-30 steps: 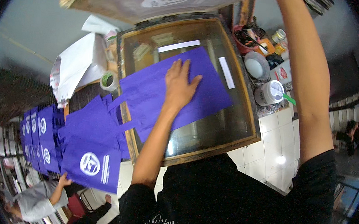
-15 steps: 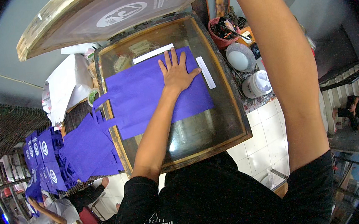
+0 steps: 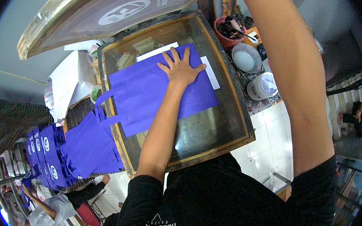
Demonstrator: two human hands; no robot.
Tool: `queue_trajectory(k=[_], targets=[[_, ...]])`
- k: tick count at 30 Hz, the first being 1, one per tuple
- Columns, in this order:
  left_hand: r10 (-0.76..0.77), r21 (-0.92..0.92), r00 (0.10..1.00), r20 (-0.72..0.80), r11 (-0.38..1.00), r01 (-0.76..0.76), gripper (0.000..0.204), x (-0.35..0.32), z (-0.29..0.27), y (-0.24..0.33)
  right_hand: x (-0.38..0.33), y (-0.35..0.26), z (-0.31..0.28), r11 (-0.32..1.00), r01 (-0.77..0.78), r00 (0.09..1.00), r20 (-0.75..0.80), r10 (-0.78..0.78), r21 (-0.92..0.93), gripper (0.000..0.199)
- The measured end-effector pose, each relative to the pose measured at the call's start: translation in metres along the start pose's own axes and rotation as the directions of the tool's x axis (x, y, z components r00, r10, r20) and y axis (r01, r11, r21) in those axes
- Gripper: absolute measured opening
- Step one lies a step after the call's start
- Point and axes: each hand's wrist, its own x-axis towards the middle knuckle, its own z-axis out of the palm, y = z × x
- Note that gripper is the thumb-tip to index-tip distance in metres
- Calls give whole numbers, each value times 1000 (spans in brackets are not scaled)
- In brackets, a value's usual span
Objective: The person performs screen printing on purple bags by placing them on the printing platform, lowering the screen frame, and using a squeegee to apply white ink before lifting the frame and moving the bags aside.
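A purple fabric bag (image 3: 153,94) lies flat on a glass-topped table with a wooden rim (image 3: 218,146), its handles pointing left. My left hand (image 3: 181,67) presses flat on the bag's far part, fingers spread, holding nothing. My right arm (image 3: 289,69) reaches up past the top edge of the view, so my right hand is out of sight. A wooden-framed printing screen (image 3: 107,14) with a round white emblem hangs tilted above the far side of the table. White strips (image 3: 210,72) lie beside the bag.
A white tub (image 3: 262,86), a white bowl (image 3: 245,58) and a red pot of tools (image 3: 227,31) stand to the right. Loose purple bags (image 3: 89,147) and printed ones (image 3: 42,155) lie left. A person in a white sleeve (image 3: 47,206) reaches toward them.
My left hand stays flat on the purple bag. The printing screen fills more of the top of the view, and the other person at the left has shifted lower.
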Motion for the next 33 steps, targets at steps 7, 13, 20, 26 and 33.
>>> queue_trajectory(k=[7,13,20,26,33], targets=[[-3,28,999,45,1000,2,103,3,-4,3,-11,-17,-15,994,-102,990,104,96,50,35],[106,-609,919,-379,720,-334,86,-56,-54,-24,-46,-53,-6,952,-306,916,272,294,0,34],[-13,-999,999,-45,-28,-45,30,-238,-66,-89,-205,-69,25,981,-159,971,200,134,111,31],[-166,-974,960,223,6,228,28,-260,3,-101,-267,-77,69,951,-211,861,503,72,227,31],[-213,-960,938,274,-3,280,26,-259,2,-99,-272,-69,94,971,-161,758,652,6,178,30]])
